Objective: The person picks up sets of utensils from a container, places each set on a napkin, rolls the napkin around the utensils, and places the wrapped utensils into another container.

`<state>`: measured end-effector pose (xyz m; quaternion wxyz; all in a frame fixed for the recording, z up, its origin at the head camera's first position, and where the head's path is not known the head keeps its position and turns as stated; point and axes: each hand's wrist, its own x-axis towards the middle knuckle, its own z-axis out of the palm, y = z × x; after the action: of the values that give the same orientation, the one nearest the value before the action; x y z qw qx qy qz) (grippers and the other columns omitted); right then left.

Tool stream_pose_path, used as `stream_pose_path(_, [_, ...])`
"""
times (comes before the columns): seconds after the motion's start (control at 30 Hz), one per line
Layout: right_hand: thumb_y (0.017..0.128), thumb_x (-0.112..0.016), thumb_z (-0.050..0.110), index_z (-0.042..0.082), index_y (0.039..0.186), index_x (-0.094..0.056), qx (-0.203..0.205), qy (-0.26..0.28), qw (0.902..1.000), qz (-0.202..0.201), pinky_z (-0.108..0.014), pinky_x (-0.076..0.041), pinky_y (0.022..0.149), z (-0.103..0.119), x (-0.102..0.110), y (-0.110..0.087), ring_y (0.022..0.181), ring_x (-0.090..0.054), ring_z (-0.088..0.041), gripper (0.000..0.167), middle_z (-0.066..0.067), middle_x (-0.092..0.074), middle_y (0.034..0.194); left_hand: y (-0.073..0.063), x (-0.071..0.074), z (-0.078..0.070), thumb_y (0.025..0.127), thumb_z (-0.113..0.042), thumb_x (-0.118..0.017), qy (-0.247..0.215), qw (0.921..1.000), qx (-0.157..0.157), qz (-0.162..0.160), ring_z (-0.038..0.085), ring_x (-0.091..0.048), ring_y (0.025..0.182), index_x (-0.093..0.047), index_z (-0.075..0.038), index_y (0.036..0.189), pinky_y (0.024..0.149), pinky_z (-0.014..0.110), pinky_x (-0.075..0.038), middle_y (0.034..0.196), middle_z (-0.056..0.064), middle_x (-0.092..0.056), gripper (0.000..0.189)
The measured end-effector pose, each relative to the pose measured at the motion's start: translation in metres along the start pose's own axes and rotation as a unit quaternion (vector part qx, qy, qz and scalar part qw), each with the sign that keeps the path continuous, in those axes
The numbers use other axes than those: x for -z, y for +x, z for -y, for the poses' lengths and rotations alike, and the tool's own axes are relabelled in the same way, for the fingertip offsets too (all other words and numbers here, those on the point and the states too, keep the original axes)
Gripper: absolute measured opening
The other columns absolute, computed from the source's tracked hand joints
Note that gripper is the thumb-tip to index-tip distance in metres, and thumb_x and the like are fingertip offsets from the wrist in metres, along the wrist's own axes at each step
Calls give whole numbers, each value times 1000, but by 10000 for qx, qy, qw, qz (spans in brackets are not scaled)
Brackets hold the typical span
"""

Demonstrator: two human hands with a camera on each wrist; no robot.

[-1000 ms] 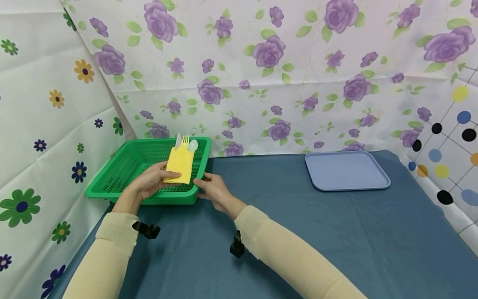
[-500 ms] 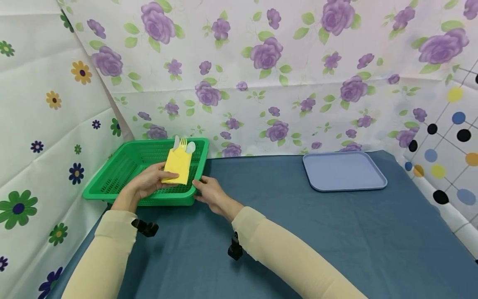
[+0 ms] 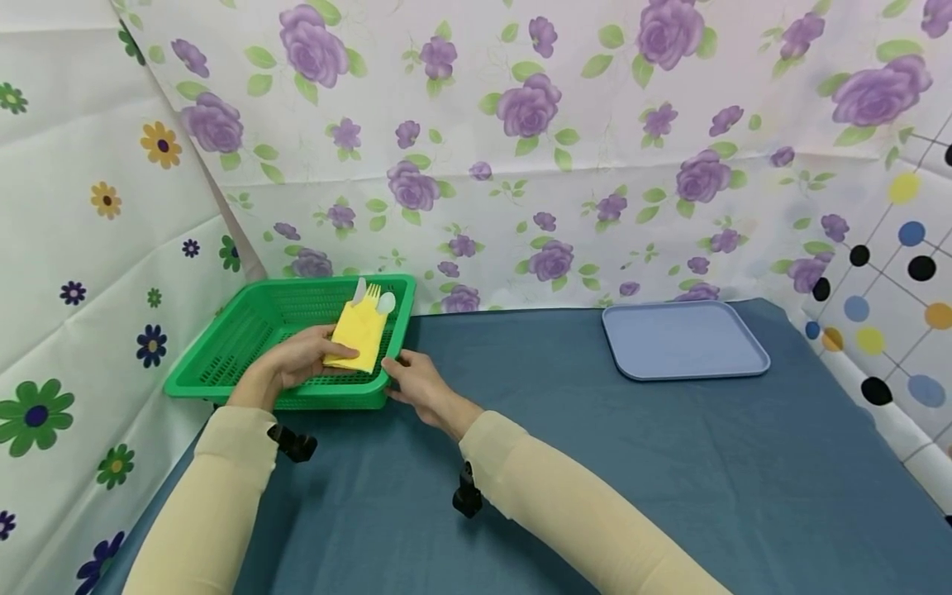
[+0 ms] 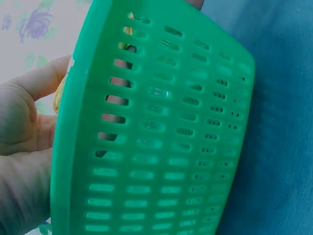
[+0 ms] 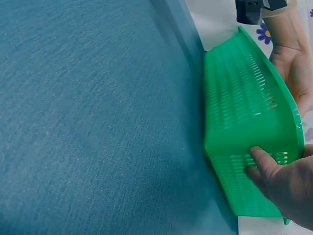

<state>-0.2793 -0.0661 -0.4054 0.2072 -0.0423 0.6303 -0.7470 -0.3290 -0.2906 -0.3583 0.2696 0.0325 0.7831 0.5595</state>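
My left hand point(image 3: 301, 357) pinches a folded yellow napkin point(image 3: 359, 337) over the right part of a green plastic basket point(image 3: 330, 401), thumb on top. From the napkin's upper end stick out a knife point(image 3: 360, 289), a yellow fork point(image 3: 373, 293) and a pale spoon point(image 3: 386, 302), leaning to the right. My right hand point(image 3: 421, 387) grips the basket's near right corner, thumb at the rim and fingers against the outer wall, as the right wrist view shows. In the left wrist view, the slotted basket wall point(image 4: 146, 117) hides most of the napkin.
A light blue tray point(image 3: 684, 340) lies at the back right of the table, which a blue cloth point(image 3: 535, 463) covers. A floral sheet point(image 3: 476, 165) hangs behind, and patterned sheets stand at both sides. The basket sits close to the left sheet point(image 3: 89, 330).
In my left hand, the napkin with its cutlery has tilted to the right and lowered slightly. My right hand keeps its grip on the basket corner.
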Motion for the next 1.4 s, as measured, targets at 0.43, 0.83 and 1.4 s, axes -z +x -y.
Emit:
stream_pose_path(0.43, [112,-52,24,4,152,-50,-35,-74,10000,-24,-42,-51,108,-2,0,2,134,-57,-27,45,-9,-58,139,13,-5,4,105,-8,-60,247,9982,489,229,22,-67,104,-27,7,157,94,39,-58,122,15,-59,63])
stream_pose_path(0.83, [113,-50,22,3,154,-48,-5,-70,10000,8,-44,-50,109,0,0,2,136,-55,-27,46,-10,-57,140,24,-2,10,102,-9,-64,835,9932,741,320,23,-60,105,-29,9,155,92,36,-54,123,15,-55,66])
stream_pose_path(1.4, [113,-49,22,1,153,-47,54,-54,9999,143,-44,-49,110,-1,0,1,137,-54,-28,46,-11,-56,141,38,-9,15,102,-5,-56,2011,9728,616,972,29,-54,107,-50,6,135,92,42,-45,119,15,-56,35])
